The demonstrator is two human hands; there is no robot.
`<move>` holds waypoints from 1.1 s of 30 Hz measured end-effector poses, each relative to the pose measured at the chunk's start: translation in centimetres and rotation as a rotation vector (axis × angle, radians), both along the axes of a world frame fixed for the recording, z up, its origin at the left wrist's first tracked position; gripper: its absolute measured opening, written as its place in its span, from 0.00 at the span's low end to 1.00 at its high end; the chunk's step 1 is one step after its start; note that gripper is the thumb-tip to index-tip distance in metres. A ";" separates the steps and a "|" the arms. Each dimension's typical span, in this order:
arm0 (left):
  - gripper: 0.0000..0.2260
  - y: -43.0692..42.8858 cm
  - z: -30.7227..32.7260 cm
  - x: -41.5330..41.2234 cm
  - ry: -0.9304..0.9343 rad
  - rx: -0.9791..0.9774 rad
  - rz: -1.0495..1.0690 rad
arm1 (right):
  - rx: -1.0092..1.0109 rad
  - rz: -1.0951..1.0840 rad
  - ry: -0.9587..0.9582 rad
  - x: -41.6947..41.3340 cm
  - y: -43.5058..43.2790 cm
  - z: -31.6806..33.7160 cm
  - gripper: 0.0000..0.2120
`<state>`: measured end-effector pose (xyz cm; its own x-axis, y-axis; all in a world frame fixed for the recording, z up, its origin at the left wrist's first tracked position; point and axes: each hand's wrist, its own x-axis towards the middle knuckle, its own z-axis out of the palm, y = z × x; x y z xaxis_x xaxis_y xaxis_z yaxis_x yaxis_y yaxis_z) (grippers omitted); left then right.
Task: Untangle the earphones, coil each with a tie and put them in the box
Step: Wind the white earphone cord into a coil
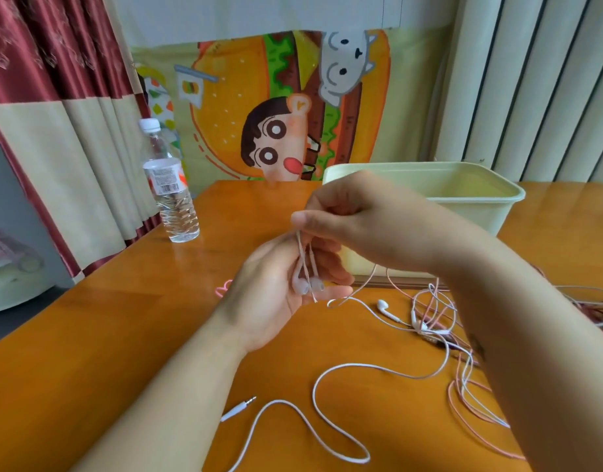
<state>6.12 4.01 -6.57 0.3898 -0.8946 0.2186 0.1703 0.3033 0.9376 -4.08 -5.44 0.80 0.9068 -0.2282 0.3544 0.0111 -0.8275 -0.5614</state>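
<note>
Pinching tight, my right hand (354, 216) closes thumb against curled fingers on the thin cords of the pale-pink earphones (306, 286), whose two white buds hang down against my left hand (279, 294). That left grip is loose: palm up, fingers relaxed beneath the buds, clamping nothing. From there the cord trails right into the pink-and-white tangle of earphone cords (436, 318) lying on the orange wooden desk (157, 318), in front of the pale green plastic box (429, 185), whose inside I cannot see. To do this step well, I judge I should keep both buds together, draw the cord out of the tangle gently and without yanking, then wind even loops round my left fingers before tying.
</note>
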 end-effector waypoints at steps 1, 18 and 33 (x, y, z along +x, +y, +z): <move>0.15 0.0 0.1 -0.1 0.026 -0.017 -0.018 | 0.009 -0.011 -0.023 0.0 -0.4 -0.1 0.16; 0.13 0.4 0.9 3.1 0.543 -0.255 -0.008 | 0.305 0.042 0.072 2.5 -0.8 -5.3 0.21; 0.14 0.9 0.7 3.3 0.526 -0.238 0.156 | -0.113 0.002 0.434 0.2 0.4 -2.9 0.13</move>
<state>9.42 4.95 -5.83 0.6233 -0.7679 0.1480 0.5298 0.5538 0.6423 -3.93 -5.00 -2.09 0.9774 -0.2081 -0.0359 -0.2037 -0.8843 -0.4202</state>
